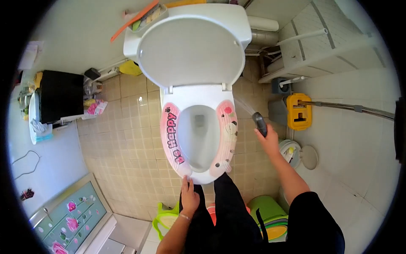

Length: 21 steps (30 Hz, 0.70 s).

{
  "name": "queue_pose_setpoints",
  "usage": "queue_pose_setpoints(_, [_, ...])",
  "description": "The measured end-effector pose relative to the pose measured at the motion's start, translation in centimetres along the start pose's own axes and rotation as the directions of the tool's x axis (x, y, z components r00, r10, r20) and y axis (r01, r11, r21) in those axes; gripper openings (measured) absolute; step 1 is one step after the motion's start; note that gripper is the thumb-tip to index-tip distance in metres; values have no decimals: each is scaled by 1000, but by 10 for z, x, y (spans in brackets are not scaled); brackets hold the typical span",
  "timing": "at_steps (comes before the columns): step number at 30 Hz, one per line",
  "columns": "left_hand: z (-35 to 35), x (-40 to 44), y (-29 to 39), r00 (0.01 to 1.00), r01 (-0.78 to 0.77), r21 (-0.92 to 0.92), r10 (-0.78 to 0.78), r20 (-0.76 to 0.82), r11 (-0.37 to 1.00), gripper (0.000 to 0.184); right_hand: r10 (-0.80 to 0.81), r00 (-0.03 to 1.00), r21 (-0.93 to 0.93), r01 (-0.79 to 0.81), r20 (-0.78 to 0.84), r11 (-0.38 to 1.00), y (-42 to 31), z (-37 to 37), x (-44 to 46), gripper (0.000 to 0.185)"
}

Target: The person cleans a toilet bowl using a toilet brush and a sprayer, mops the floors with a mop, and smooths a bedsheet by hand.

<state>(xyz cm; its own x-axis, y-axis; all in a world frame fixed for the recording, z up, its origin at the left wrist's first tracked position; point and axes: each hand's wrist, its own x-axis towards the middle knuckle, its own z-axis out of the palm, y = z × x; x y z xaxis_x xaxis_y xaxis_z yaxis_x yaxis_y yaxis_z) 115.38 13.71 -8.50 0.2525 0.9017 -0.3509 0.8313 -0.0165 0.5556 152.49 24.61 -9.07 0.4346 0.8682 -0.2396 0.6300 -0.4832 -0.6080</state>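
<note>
My right hand is wrapped round a dark handheld sprayer, and a thin fan of water leaves its tip toward the right side of the toilet. My left hand is at the front edge of the toilet seat, with fingertips touching it and two fingers stretched forward, slightly apart. Pink padded covers lie along both sides of the seat; the left one reads "Be Happy", the right one has cartoon prints. Behind the bowl, the white lid stands raised against the tank.
A grey and yellow mop bucket with a mop handle stands at right, near a small lidded bin. Green basins and a green plastic stool are by my legs. A black box-like object is at left.
</note>
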Motion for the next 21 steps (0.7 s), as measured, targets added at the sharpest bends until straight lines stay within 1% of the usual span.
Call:
queue_pose_setpoints(1, [14,7,-10,996,74,-85,-69,63,994,59,-42,999,22,43,-23,999,-7,13,2,41])
queue_pose_setpoints(2, [28,14,-20,983,151,-163,-130,131,975,60,-33,999,34,32,27,999,-21,25,3,42])
queue_pose_setpoints(3, [45,20,-35,980,163,-168,-141,139,972,60,-22,997,45,19,78,999,-38,39,3,42])
queue_pose_setpoints(5, [71,30,-65,959,214,-163,-175,223,963,58,-92,988,102,79,123,992,-70,73,-3,41])
queue_pose_setpoints(6, [74,35,-71,956,222,-168,-181,232,960,58,-88,977,134,62,194,989,-93,82,-8,40])
queue_pose_setpoints(8, [80,48,-80,910,321,-183,-249,331,929,56,-192,956,161,158,221,974,-117,105,-17,38])
queue_pose_setpoints(9, [87,52,-86,913,327,-182,-260,315,927,55,-109,980,126,88,168,988,-121,112,-19,37])
queue_pose_setpoints(10, [78,60,-77,911,329,-183,-260,321,926,55,-26,994,96,15,109,995,-124,118,-20,36])
queue_pose_setpoints(11, [72,68,-64,916,326,-322,-213,340,889,57,101,994,131,-107,53,986,-117,123,-16,35])
queue_pose_setpoints(12, [61,80,-45,922,319,-455,-162,351,831,59,128,992,220,-122,-11,968,-107,129,-16,37])
queue_pose_setpoints(13, [55,94,-22,935,298,-639,-83,344,710,61,108,993,206,-114,43,972,-114,129,-19,39])
queue_pose_setpoints(14, [50,108,2,947,271,-790,-7,320,549,65,89,991,191,-107,96,976,-126,128,-24,41])
queue_pose_setpoints(15, [38,124,24,949,265,-858,40,313,441,66,29,978,174,-66,207,983,-139,125,-27,45])
queue_pose_setpoints(16, [29,138,40,950,259,-910,85,300,323,67,-91,983,157,65,162,985,-145,134,-28,45])
queue_pose_setpoints(17, [22,152,46,951,257,-913,87,298,318,67,-107,981,200,74,161,977,-147,140,-25,44])
queue_pose_setpoints(18, [17,166,49,965,204,-907,83,251,369,67,-127,979,246,85,159,966,-150,145,-17,43])
queue_pose_setpoints(19, [16,177,47,975,154,-894,79,206,421,67,-131,978,246,89,160,965,-150,151,-11,43])
queue_pose_setpoints(21, [23,196,38,976,159,-889,67,207,430,66,-321,900,253,251,294,934,-145,160,5,40])
